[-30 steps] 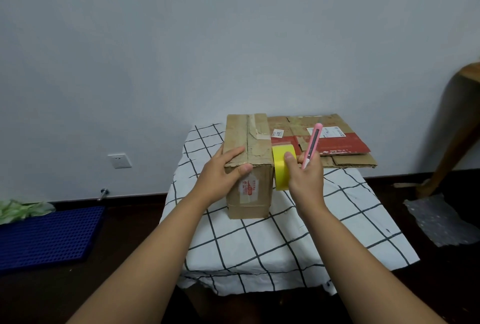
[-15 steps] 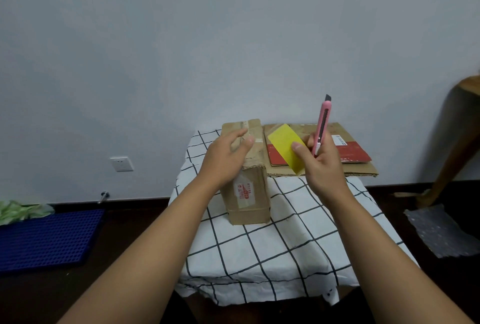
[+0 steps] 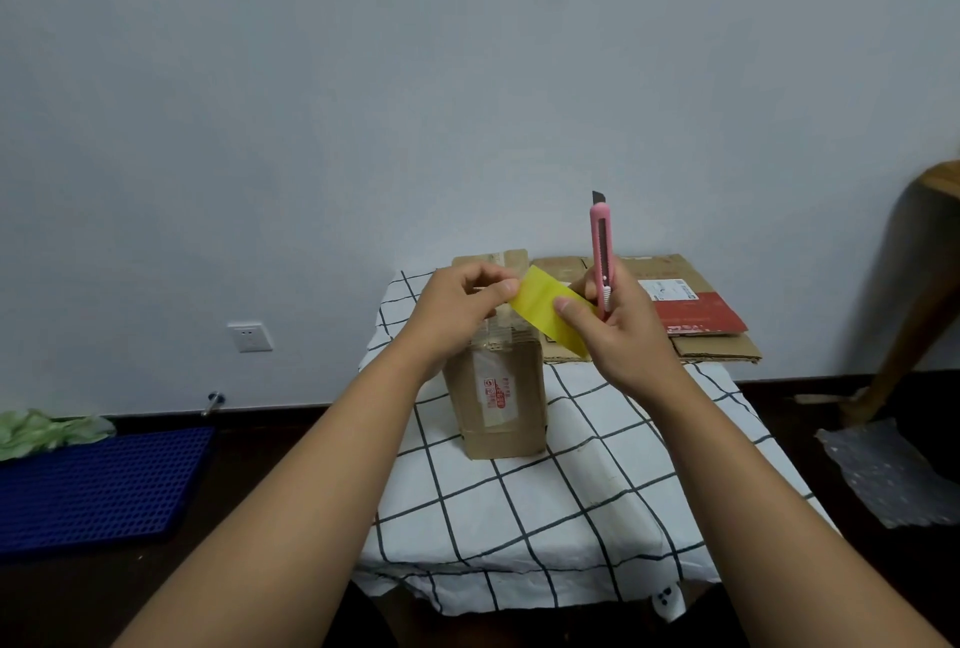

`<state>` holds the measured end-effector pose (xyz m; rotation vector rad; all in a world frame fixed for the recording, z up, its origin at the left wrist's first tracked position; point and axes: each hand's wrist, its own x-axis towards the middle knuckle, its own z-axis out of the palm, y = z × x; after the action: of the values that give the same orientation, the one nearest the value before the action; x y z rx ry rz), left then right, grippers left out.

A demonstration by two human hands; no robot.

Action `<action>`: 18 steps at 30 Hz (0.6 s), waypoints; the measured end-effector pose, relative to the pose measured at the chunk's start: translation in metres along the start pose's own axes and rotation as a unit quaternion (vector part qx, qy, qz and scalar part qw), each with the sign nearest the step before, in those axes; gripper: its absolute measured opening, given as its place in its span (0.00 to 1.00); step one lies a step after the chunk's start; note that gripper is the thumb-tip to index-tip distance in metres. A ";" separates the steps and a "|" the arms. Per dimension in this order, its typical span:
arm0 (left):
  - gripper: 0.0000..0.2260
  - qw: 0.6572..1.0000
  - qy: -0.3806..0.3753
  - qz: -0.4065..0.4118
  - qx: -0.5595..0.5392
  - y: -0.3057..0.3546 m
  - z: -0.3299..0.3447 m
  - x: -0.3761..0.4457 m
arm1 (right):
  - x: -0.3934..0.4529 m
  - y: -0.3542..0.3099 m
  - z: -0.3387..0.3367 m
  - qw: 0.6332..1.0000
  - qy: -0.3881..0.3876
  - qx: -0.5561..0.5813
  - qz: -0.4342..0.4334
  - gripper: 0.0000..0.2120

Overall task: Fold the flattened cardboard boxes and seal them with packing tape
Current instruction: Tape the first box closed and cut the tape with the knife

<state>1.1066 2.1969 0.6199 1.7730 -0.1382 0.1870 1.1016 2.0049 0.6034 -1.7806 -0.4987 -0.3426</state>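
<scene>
Blue perforated mat [image 3: 98, 486] is seen on the floor at far left, w/ a wall socket [image 3: 250, 336] above it. On the checked tablecloth [image 3: 545, 507], the folded cardboard box [image 3: 498, 387] stands upright near the back edge, left of centre. The left hand [image 3: 462, 314], laid on the box top 0.5 s ago, is now lifted off it; one end of the yellow tape strip [image 3: 550, 317] is pinched btwn thumb & fingers. The other end is pinched by the right hand [image 3: 618, 330], which also grips the pink utility knife [image 3: 601, 257], blade up, more upright than before. Flattened cardboard boxes [image 3: 691, 314] lie at the back right corner. Bubble wrap [image 3: 888, 470] lies on the floor at right.
</scene>
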 end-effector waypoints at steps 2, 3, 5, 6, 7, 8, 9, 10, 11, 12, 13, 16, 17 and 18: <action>0.03 1.000 0.008 0.000 -0.001 0.001 0.000 0.001 | 0.001 -0.001 0.000 1.000 -0.001 -0.004 -0.001 0.11; 0.04 1.000 0.008 0.001 -0.002 0.001 0.000 0.001 | 0.002 -0.002 0.000 1.000 -0.001 -0.006 -0.004 0.11; 0.04 1.000 0.012 0.003 -0.005 0.002 0.000 0.001 | 0.003 -0.003 0.000 1.000 -0.003 -0.010 -0.005 0.11; 0.04 1.000 0.015 0.006 -0.006 0.001 0.000 0.001 | 0.004 -0.004 0.000 1.000 -0.001 -0.015 -0.005 0.10; 0.04 1.000 0.018 0.011 -0.005 0.001 0.000 0.002 | 0.005 -0.004 0.001 1.000 -0.001 -0.022 -0.006 0.10; 0.04 1.000 0.022 0.017 -0.002 0.002 0.001 0.003 | 0.006 -0.005 0.001 1.000 -0.002 -0.028 -0.009 0.10; 0.04 0.999 0.028 0.021 0.002 0.002 0.002 0.003 | 0.007 -0.006 0.002 0.999 -0.002 -0.033 -0.011 0.11; 0.05 0.999 0.036 0.022 0.005 0.003 0.003 0.004 | 0.008 -0.008 0.002 0.999 0.000 -0.038 -0.012 0.12; 0.05 0.999 0.046 0.019 0.005 0.004 0.005 0.005 | 0.009 -0.010 0.003 0.999 0.005 -0.041 -0.016 0.13; 0.06 0.998 0.058 0.012 0.004 0.005 0.006 0.005 | 0.011 -0.013 0.002 0.999 0.014 -0.045 -0.018 0.15; 0.06 0.997 0.071 0.003 0.001 0.005 0.006 0.006 | 0.011 -0.015 0.002 0.999 0.023 -0.043 -0.017 0.16; 0.07 0.993 0.108 -0.028 -0.028 0.005 0.004 0.009 | 0.012 -0.021 -0.002 1.000 0.019 -0.001 -0.002 0.19; 0.07 0.992 0.117 -0.037 -0.041 0.005 0.003 0.010 | 0.011 -0.022 -0.003 1.000 0.012 0.009 0.007 0.21; 0.07 0.990 0.123 -0.043 -0.051 0.006 0.002 0.010 | 0.010 -0.021 -0.003 1.000 0.006 0.018 0.016 0.23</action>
<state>1.1151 2.1939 0.6272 1.6361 0.1060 0.3287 1.0995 2.0077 0.6270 -1.7489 -0.4633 -0.3203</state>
